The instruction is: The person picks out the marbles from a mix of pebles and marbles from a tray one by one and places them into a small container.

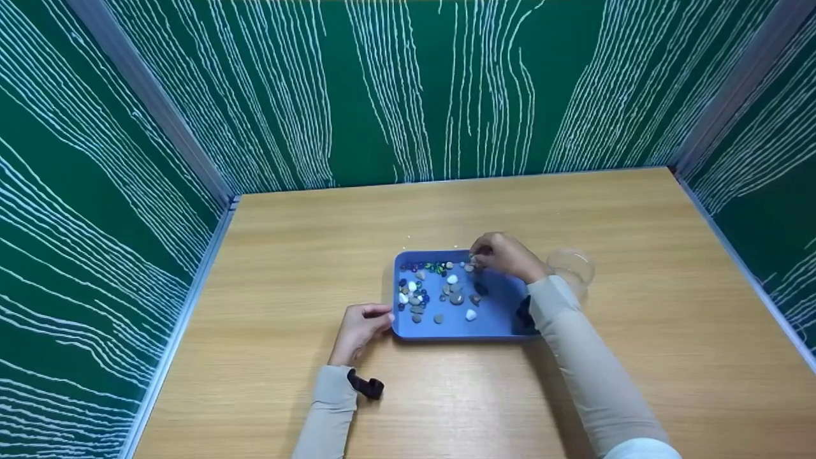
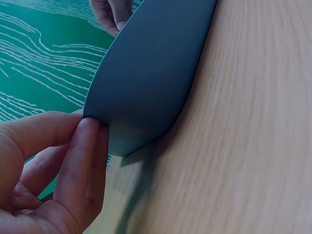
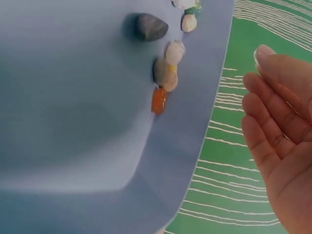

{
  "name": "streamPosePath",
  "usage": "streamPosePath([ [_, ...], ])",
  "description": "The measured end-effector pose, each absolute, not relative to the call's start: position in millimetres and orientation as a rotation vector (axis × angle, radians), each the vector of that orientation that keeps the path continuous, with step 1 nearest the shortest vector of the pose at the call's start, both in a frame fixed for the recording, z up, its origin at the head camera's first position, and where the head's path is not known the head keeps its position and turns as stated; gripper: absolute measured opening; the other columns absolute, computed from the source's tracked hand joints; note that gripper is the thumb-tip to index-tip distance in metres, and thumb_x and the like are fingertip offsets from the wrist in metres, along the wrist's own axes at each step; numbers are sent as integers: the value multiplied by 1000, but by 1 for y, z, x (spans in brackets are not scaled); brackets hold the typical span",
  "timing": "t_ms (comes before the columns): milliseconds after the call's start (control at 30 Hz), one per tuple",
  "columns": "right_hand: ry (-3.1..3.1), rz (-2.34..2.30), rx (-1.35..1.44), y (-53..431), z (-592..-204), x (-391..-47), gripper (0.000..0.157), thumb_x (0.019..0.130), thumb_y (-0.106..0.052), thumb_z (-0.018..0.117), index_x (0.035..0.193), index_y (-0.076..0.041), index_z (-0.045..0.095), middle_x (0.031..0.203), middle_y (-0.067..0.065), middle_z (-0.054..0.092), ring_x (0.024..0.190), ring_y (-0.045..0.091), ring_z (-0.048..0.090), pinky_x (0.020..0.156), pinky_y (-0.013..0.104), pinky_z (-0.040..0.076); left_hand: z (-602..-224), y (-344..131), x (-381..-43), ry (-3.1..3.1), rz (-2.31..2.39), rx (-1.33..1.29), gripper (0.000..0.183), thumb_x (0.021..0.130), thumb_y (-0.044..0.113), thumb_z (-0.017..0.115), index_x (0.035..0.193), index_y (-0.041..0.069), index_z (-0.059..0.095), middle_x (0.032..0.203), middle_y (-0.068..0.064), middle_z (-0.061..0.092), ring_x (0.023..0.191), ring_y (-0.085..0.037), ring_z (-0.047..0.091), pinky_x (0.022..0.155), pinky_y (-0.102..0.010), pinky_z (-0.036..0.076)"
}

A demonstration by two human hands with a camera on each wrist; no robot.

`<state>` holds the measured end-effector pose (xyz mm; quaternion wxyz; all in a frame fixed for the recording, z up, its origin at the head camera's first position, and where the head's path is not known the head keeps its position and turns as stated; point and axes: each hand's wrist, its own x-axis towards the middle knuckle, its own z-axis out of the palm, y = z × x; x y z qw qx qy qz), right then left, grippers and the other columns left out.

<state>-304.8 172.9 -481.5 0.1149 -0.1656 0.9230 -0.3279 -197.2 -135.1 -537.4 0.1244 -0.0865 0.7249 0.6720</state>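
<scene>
A blue tray [image 1: 497, 319] lies on the table with pebbles [image 1: 456, 298], white stones [image 1: 471, 315] and coloured glass beads [image 1: 436, 267] scattered mostly over its left and middle. My left hand [image 1: 360, 331] pinches the tray's left rim between thumb and fingers, as the left wrist view also shows. Over the far rim is my right hand [image 1: 507, 255], its thumb and index finger pinching a small pale stone [image 3: 256, 57] that is mostly hidden. Near that hand in the right wrist view, an orange stone [image 3: 159, 101] and a dark pebble [image 3: 151, 27] sit in the tray.
A clear round container [image 1: 571, 264] stands to the tray's right, partly behind the right forearm. A few tiny white bits lie on the wooden table [image 1: 319, 255] beyond the tray. Green panels with white lines [image 1: 382, 95] enclose the table's back and sides.
</scene>
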Motion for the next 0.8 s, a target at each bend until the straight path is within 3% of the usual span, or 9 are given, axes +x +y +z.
streamPosePath([
  [467, 2754, -975, -483, 198, -470, -302, 15, 92, -9, 62, 105, -5, 69, 106, 13, 67, 100, 29, 61, 93, 46, 54, -548, -135, -199, 2157, 1968, -247, 30, 82, 1, 71, 110, -10, 67, 92, -8, 70, 76, -9, 65, 73, -24, 59],
  [800, 2793, -975, -482, 220, -471, -301, 15, 93, -11, 62, 105, -5, 70, 108, 14, 67, 101, 29, 60, 91, 47, 55, -549, -134, -199, 2146, 1985, -259, 31, 82, 1, 70, 112, -10, 66, 90, -6, 71, 71, -7, 63, 62, -21, 55],
])
